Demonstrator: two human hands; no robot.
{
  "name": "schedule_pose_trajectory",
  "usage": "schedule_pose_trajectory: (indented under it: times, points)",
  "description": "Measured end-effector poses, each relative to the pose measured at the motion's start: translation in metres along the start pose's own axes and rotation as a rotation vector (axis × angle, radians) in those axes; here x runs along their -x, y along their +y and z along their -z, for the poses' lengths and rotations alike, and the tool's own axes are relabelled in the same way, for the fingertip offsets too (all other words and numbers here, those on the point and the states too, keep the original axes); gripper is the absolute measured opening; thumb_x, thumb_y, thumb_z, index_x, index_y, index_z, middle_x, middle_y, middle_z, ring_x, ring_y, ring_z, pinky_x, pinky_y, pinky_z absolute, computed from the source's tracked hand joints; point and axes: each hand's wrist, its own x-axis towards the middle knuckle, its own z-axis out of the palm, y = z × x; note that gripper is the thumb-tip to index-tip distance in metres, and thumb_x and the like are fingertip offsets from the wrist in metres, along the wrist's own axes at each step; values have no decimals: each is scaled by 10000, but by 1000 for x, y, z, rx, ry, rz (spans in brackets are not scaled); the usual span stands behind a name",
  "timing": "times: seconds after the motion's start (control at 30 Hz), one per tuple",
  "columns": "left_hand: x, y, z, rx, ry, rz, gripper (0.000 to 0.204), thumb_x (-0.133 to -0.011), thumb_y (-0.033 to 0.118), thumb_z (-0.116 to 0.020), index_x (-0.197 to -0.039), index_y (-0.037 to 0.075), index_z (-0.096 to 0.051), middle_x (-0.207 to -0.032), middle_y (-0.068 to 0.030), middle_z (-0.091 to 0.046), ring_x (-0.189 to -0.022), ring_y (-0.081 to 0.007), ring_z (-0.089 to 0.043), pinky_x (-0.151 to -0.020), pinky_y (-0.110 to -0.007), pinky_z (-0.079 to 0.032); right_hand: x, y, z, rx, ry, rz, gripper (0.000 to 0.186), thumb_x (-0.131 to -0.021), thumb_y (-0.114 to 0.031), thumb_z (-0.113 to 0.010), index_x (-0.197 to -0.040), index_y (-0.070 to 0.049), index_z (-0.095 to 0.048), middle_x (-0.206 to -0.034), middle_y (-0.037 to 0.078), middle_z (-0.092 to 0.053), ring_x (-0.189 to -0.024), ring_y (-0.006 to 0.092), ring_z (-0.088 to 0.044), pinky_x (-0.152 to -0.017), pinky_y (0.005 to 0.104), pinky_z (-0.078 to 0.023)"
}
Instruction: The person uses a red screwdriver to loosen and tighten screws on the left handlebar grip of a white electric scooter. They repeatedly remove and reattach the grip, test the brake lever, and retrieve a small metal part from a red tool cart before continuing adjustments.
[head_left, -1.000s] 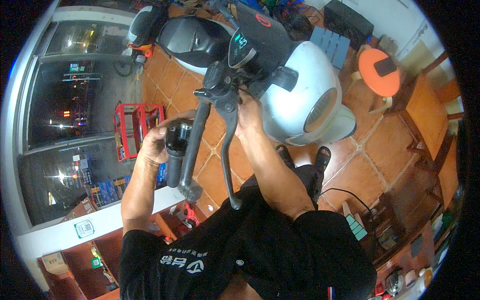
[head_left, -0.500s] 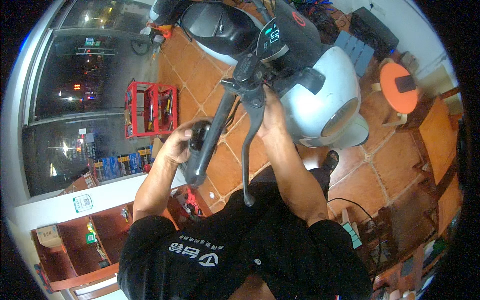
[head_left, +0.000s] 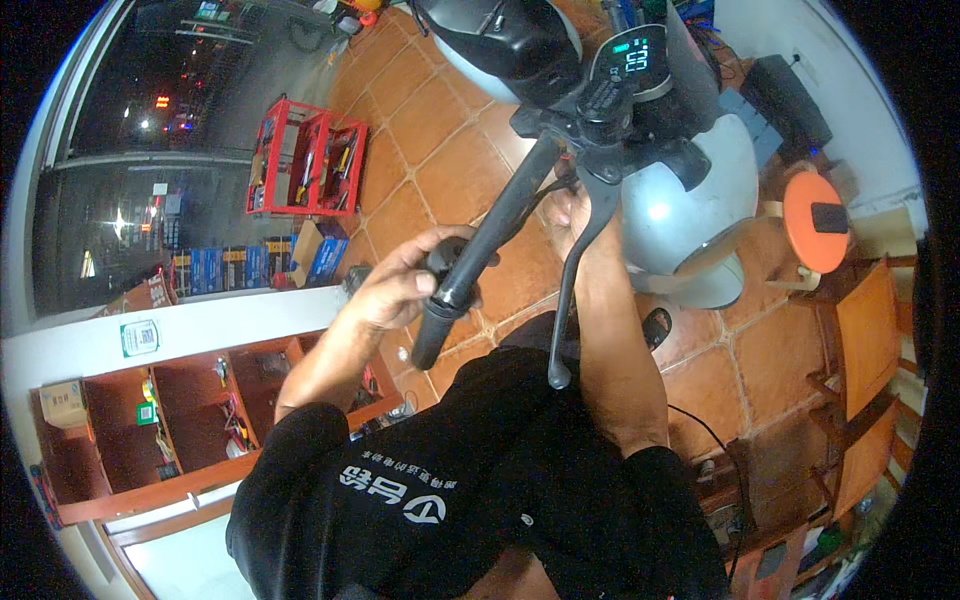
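Observation:
My left hand (head_left: 410,275) is closed on a black twist-grip assembly (head_left: 436,330) alongside the scooter's bare handlebar tube (head_left: 500,220). My right hand (head_left: 568,212) has curled fingers beneath the bar, near thin black cables (head_left: 548,188) and the brake lever (head_left: 572,280); what it holds is partly hidden. Above are the lit dashboard display (head_left: 630,68) and black switch housing (head_left: 600,105). The scooter's pale front body (head_left: 690,215) lies to the right.
A red tool cart (head_left: 310,160) stands by a glass front (head_left: 160,120). A wooden cubbyhole shelf (head_left: 130,450) is at lower left. An orange round seat (head_left: 815,220), wooden chairs (head_left: 865,340) and the scooter seat (head_left: 495,45) surround the tiled floor (head_left: 430,120).
The view has shifted, with the scooter appearing farther right. My left hand, with the grip assembly, has moved closer to the handlebar tube. My right hand remains beneath the lever's base.

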Motion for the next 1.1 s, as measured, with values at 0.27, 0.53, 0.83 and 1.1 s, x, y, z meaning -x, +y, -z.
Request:
schedule_pose_trajectory:
  times: [0.27, 0.53, 0.83, 1.1]
  points:
    - [5, -61, -5, 95, 67, -203, 828, -709, 331, -708, -1376, 24, -327, -1292, -252, -462, -975, -359, -606, -804, -444, -510, 5, 2, -13, 119, 159, -106, 146, -945, -216, -477, -953, -72, -494, -765, 43, -518, -444, 67, -357, -359, 195, -250]
    - [6, -72, -16, 557, 4, -155, 793, -746, 360, -669, -1385, 51, -317, -1235, -251, -502, -937, -357, -618, -771, -416, -538, 21, -5, -8, 543, 114, -142, 217, -991, -268, -400, -968, -82, -508, -749, 23, -469, -470, 59, -316, -400, 206, -241]
    - [2, -30, -18, 304, 120, -107, 894, -687, 499, -715, -1311, -29, -351, -1051, -222, -584, -711, -304, -664, -547, -348, -583, 6, 5, -17, 470, 66, -72, 331, -1008, -331, -297, -892, -98, -502, -590, -21, -406, -396, 61, -305, -356, 215, -222]
    - [-1, -21, -10, 281, 24, -120, 916, -684, 488, -723, -1309, -67, -348, -1051, -250, -585, -696, -301, -672, -568, -346, -579, 12, 5, -18, 353, -10, -53, 305, -1002, -336, -326, -911, -102, -499, -585, -26, -397, -410, 61, -331, -356, 197, -246]
